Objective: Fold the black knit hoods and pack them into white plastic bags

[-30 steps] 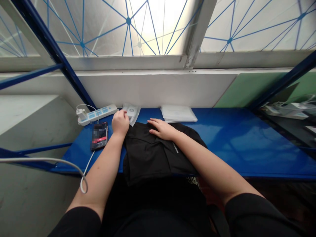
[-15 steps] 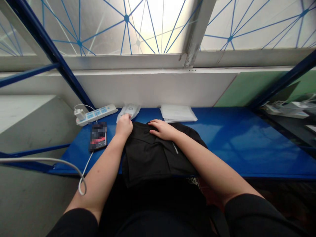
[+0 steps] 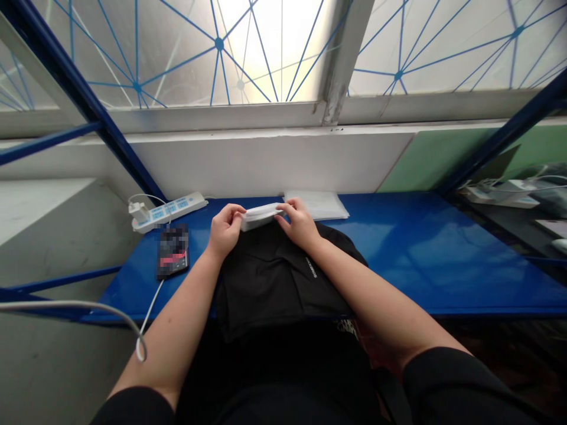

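Note:
My left hand (image 3: 225, 231) pinches the left end of a flat white packet (image 3: 261, 216), thumb and fingers closed on its edge. The right end is gripped between the thumb and fingers of my right hand (image 3: 299, 225). Both hands hold the packet just above the far edge of a folded black garment (image 3: 266, 274), which has small white lettering on its right part. This garment lies on the blue table (image 3: 420, 254) and hangs over the front edge. What the packet contains cannot be seen.
Behind my right hand lies a stack of thin white sheets or bags (image 3: 325, 206). To the left are a white power strip (image 3: 177, 206) and a phone (image 3: 172, 254) on a white cable. Blue frame bars (image 3: 133, 171) rise at both ends of the table.
My left hand has brought the white packet from the back of the table to the right, over the garment. My right hand has left the cloth and taken the packet's other end.

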`<state>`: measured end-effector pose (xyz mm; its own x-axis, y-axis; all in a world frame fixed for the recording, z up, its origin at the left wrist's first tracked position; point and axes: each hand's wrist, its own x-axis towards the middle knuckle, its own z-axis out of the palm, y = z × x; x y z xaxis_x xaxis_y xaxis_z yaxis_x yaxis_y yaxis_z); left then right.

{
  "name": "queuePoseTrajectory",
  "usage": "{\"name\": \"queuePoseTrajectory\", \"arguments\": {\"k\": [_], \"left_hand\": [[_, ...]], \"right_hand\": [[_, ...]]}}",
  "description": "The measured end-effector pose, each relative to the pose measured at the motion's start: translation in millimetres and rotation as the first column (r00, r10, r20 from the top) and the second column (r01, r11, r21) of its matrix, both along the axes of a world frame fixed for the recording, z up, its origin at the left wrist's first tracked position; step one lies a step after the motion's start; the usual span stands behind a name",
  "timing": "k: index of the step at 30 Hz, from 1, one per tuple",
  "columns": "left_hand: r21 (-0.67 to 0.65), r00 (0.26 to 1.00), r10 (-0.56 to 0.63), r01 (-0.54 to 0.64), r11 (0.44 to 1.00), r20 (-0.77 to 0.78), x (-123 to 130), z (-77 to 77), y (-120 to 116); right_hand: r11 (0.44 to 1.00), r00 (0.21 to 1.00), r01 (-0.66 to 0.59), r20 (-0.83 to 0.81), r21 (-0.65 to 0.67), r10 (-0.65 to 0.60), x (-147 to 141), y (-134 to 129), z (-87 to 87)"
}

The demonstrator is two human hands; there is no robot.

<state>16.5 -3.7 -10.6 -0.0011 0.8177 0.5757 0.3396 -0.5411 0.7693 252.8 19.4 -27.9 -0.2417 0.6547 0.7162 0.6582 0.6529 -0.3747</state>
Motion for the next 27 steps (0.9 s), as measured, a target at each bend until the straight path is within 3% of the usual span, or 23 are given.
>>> {"name": "queuePoseTrajectory", "arguments": {"k": [4, 7, 9, 16, 22, 27], "left_hand": [[0.068, 0.988, 0.050, -0.040, 0.997, -0.148, -1, 7.1, -5], [0.185, 0.907, 0.142, -0.073, 0.980, -0.398, 1, 11.2, -9], [0.209, 0.862, 0.147, -0.049, 0.977, -0.486, 2, 10.8, -8], [0.235, 0.871, 0.094, 0.025, 0.972, -0.483, 1, 5.2, -3], [0.236, 0.887, 0.184, -0.088, 0.968, -0.424, 0, 6.4, -2], [0.156, 0.918, 0.206, -0.161, 0.975, -0.340, -4, 8.5, 1]], "right_hand": [[0.999, 0.993, 0.025, 0.118, 0.022, -0.027, 0, -2, 3.3], [0.999, 0.988, 0.051, 0.142, 0.003, -0.051, 0, -5, 6.5], [0.998, 0.989, 0.066, 0.135, 0.004, -0.066, 0, -7, 8.1], [0.999, 0.973, 0.040, 0.225, 0.015, -0.043, -3, -9, 8.1], [0.986, 0.961, 0.167, 0.221, 0.017, -0.167, 5, 0, 7.1], [0.959, 0.950, 0.278, 0.166, -0.053, -0.266, 19, 12, 6.0]]}}
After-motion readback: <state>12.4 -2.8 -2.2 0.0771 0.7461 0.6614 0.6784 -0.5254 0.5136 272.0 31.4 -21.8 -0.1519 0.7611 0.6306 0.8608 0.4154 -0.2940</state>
